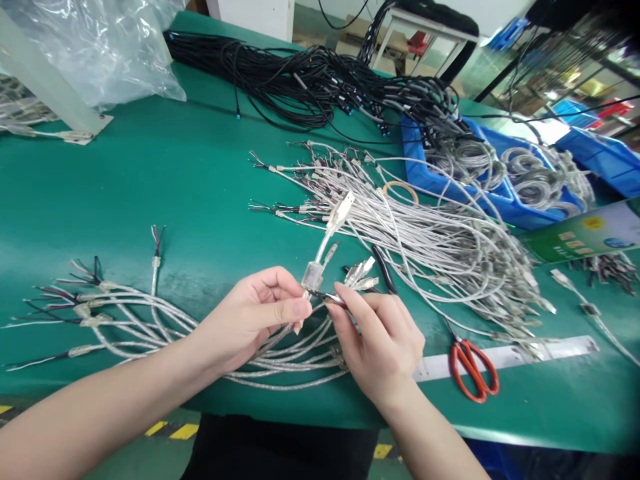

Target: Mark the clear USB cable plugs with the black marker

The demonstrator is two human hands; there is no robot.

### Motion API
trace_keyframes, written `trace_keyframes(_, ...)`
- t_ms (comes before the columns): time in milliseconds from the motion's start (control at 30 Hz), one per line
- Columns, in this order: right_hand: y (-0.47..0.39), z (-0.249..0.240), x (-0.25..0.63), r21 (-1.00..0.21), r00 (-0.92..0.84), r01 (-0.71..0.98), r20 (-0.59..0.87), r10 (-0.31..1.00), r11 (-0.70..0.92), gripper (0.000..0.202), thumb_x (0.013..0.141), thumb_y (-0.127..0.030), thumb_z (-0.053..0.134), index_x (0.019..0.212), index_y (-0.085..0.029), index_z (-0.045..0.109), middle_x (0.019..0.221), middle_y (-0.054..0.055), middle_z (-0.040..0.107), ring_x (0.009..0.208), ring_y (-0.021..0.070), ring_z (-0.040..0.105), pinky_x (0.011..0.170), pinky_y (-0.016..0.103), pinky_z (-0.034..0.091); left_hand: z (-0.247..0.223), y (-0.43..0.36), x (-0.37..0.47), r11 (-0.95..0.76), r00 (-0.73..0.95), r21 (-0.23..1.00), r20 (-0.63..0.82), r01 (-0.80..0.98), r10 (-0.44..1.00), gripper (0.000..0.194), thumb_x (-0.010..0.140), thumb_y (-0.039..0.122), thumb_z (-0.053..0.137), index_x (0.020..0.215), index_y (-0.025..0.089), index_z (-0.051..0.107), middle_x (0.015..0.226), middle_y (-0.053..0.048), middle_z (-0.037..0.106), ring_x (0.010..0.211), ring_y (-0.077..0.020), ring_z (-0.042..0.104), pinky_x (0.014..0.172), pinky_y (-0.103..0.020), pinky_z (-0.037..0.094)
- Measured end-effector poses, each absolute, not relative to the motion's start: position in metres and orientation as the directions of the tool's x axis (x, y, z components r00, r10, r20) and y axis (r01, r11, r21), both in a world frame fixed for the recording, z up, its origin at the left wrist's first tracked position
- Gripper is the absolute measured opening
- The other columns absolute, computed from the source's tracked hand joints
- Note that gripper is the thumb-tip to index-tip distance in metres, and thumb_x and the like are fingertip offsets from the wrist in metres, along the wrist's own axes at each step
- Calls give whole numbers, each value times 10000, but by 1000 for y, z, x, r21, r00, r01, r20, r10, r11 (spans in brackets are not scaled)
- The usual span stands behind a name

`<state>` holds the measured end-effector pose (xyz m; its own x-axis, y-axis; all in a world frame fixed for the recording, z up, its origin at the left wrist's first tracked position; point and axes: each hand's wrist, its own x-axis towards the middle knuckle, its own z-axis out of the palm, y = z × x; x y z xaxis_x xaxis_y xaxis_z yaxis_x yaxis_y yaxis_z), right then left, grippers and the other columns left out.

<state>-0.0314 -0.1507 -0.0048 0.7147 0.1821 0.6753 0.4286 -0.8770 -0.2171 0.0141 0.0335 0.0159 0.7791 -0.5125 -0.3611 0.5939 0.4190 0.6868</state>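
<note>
Near the table's front edge, my left hand (267, 310) pinches a clear USB cable (314, 275) just below its square moulded block, with the USB plug (341, 212) pointing up and away. Close on its right, my right hand (377, 330) has thumb and forefinger closed on a small dark metal tool (333, 297) whose tip touches the cable by the block. Under both hands lies a bundle of clear cables (295, 363), their stripped wire ends (65, 300) fanned out at the left. The tool's rear part is hidden by my right fingers.
A large pile of clear cables (425, 233) lies beyond my right hand. Red-handled scissors (473, 370) rest on a steel ruler (565, 348) at the right. Black cables (300, 87), blue bins (415, 163) and a plastic bag (110, 53) lie farther back on the green table (125, 180).
</note>
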Motion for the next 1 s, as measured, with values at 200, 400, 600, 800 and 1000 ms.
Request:
trace_keyframes(200,-151,-4,-30,-269,728,483,652,212,-833,274,912,-221,639,1173,-134,636,760,31,602,645,110,529,613,251,412,15,34,14,444,787,678,-346,587,-511,295,647,218,875,717,131,602,592,14,634,548,-65,578,552,-121,451)
trace_keyframes(400,-153,-3,-28,-277,742,482,634,219,-831,268,914,-216,642,1167,-125,641,775,41,613,675,123,539,635,260,420,16,34,14,440,781,673,-349,594,-518,294,652,226,873,708,134,600,593,12,639,549,-70,582,554,-128,458)
trace_keyframes(600,-153,-2,-28,-199,695,464,687,215,-863,314,850,-190,720,1150,-138,645,753,38,616,664,132,487,633,268,413,15,35,13,442,778,671,-345,596,-525,252,679,207,853,724,145,612,601,12,632,566,-71,582,560,-124,456)
trace_keyframes(800,-153,-1,-28,-196,681,464,703,206,-864,307,839,-188,731,1132,-158,648,760,42,612,683,141,481,634,274,414,13,33,14,438,780,678,-339,590,-525,256,684,224,853,730,147,612,593,11,618,570,-75,574,559,-127,453)
trace_keyframes(1000,-153,-4,-27,-253,700,467,692,179,-847,306,853,-189,715,1149,-161,640,774,51,603,703,148,504,652,286,433,13,36,17,427,824,725,-354,541,-442,307,659,262,867,755,148,598,632,18,609,592,-75,565,577,-136,448)
